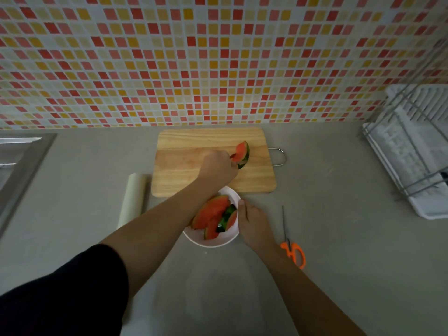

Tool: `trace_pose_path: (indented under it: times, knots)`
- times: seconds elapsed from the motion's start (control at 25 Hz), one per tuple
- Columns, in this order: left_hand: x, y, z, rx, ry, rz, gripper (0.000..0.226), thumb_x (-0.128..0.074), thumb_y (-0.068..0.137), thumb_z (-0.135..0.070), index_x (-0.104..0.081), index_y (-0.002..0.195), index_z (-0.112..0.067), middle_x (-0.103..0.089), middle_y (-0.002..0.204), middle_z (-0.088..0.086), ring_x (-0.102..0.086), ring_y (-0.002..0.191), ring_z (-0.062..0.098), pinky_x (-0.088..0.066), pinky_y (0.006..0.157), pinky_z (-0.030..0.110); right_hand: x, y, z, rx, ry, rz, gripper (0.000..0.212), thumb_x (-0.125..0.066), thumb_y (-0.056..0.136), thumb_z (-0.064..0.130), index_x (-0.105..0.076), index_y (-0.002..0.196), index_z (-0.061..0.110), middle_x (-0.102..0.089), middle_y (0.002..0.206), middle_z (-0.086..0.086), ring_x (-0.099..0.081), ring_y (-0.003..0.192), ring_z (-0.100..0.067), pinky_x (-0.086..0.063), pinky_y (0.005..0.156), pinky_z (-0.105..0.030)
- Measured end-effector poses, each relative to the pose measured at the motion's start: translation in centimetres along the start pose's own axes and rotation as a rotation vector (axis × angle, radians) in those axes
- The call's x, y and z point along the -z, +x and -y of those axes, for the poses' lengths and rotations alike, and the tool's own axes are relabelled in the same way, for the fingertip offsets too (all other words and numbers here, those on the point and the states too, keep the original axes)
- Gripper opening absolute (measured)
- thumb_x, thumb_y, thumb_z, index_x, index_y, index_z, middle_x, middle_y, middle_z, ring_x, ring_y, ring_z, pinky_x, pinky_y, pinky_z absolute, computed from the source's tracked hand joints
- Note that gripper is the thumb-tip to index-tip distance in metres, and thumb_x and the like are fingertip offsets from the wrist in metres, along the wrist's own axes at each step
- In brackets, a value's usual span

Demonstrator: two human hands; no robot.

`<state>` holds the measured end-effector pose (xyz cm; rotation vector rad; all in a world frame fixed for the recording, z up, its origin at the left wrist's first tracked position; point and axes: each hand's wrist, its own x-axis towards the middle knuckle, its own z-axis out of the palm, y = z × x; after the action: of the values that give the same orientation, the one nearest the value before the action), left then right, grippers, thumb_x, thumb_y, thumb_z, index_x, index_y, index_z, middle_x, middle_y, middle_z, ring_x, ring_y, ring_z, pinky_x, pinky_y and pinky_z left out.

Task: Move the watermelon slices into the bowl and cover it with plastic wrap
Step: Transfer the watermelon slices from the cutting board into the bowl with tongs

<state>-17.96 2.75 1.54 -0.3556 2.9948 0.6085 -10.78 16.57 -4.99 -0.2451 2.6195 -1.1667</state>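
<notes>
My left hand is stretched out to the cutting board. Its fingers are curled on the near end of the one watermelon slice that lies there. The fingertips are hidden behind the back of the hand, so I cannot tell how firm the pinch is. My right hand holds the white bowl by the rim on its own side, thumb on top. The other slices are piled in the bowl, just under the left forearm. The plastic wrap roll lies outside the left arm and the scissors outside the right wrist.

The risks I see are these. The flesh is wet and the hold is at one end only, so the slice may slip or break when carried. The left forearm also passes low over the bowl and could knock the pile.
</notes>
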Motion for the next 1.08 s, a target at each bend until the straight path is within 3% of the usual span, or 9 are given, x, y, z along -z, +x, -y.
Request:
trace_pose_path:
  times: [0.16, 0.28, 0.4, 0.52, 0.64, 0.8, 0.96, 1.08]
  knots:
    - [0.8, 0.6, 1.8, 0.164, -0.366, -0.004, 0.036, -0.057, 0.084, -0.020, -0.047, 0.051, -0.010, -0.042, 0.050, 0.004, -0.038, 0.047, 0.017, -0.027, 0.041, 0.021, 0.1, 0.1, -0.3, 0.008, 0.007, -0.020, 0.047, -0.031, 0.099, 0.033, -0.038, 0.054, 0.024, -0.046, 0.053, 0.008, -0.047, 0.052, -0.007, -0.028, 0.049, -0.023]
    - [2.3, -0.9, 4.1, 0.186, -0.515, -0.056, 0.017, -0.061, 0.084, -0.020, -0.069, 0.072, -0.011, -0.058, 0.067, 0.013, -0.051, 0.065, 0.021, -0.036, 0.057, 0.029, 0.1, 0.1, -0.3, 0.001, 0.017, -0.008, 0.046, -0.030, 0.098, 0.035, -0.041, 0.055, 0.024, -0.049, 0.055, 0.007, -0.052, 0.055, -0.011, -0.031, 0.050, -0.023]
    - [4.3, -5.0, 6.4, 0.057, -0.462, -0.138, 0.025, -0.061, 0.087, -0.029, -0.071, 0.070, -0.013, -0.063, 0.063, 0.007, -0.054, 0.065, 0.017, -0.037, 0.058, 0.028, 0.1, 0.1, -0.3, 0.001, 0.056, -0.001, 0.047, -0.028, 0.098, 0.038, -0.046, 0.057, 0.021, -0.053, 0.057, 0.005, -0.055, 0.057, -0.011, -0.034, 0.052, -0.026]
    - [5.6, -10.6, 8.2, -0.094, -0.400, -0.187, 0.026, -0.058, 0.083, -0.040, -0.075, 0.084, -0.020, -0.066, 0.065, -0.005, -0.057, 0.060, 0.005, -0.040, 0.057, 0.018, 0.3, 0.2, -0.1, -0.007, 0.079, 0.012, 0.051, -0.027, 0.098, 0.038, -0.055, 0.064, 0.012, -0.058, 0.059, 0.002, -0.057, 0.059, -0.011, -0.041, 0.055, -0.029]
    - [4.9, -15.7, 8.8, -0.268, -0.195, -0.165, 0.024, -0.062, 0.080, -0.028, -0.075, 0.097, -0.017, -0.053, 0.052, -0.011, -0.050, 0.046, 0.000, -0.036, 0.050, 0.009, 0.3, 0.0, -0.1, -0.015, 0.108, 0.025, 0.052, -0.026, 0.098, 0.039, -0.058, 0.068, 0.011, -0.059, 0.060, 0.004, -0.058, 0.060, -0.006, -0.042, 0.055, -0.025]
    - [2.7, -18.0, 8.4, -0.429, 0.033, -0.137, 0.026, -0.073, 0.070, -0.014, -0.072, 0.093, -0.003, -0.067, 0.062, 0.009, -0.063, 0.049, 0.024, -0.048, 0.046, 0.024, 0.4, 0.0, -0.1, 0.004, 0.085, 0.015, 0.049, -0.026, 0.098, 0.038, -0.054, 0.067, 0.013, -0.058, 0.064, -0.002, -0.057, 0.065, -0.019, -0.036, 0.055, -0.029]
    - [2.5, -18.5, 7.3, -0.481, 0.217, -0.151, 0.032, -0.073, 0.067, -0.022, -0.070, 0.092, -0.002, -0.066, 0.061, 0.011, -0.060, 0.041, 0.027, -0.046, 0.035, 0.026, 0.4, 0.1, -0.1, -0.005, 0.047, -0.011, 0.044, -0.028, 0.098, 0.036, -0.054, 0.070, 0.015, -0.057, 0.070, -0.003, -0.053, 0.068, -0.021, -0.033, 0.062, -0.029]
    - [4.3, -18.5, 7.4, -0.421, 0.063, -0.150, 0.031, -0.067, 0.071, -0.025, -0.071, 0.092, -0.004, -0.067, 0.062, 0.011, -0.063, 0.049, 0.028, -0.051, 0.044, 0.028, 0.3, 0.0, 0.1, 0.000, 0.052, -0.012, 0.044, -0.028, 0.098, 0.035, -0.057, 0.072, 0.015, -0.056, 0.071, -0.003, -0.051, 0.069, -0.019, -0.032, 0.063, -0.028]
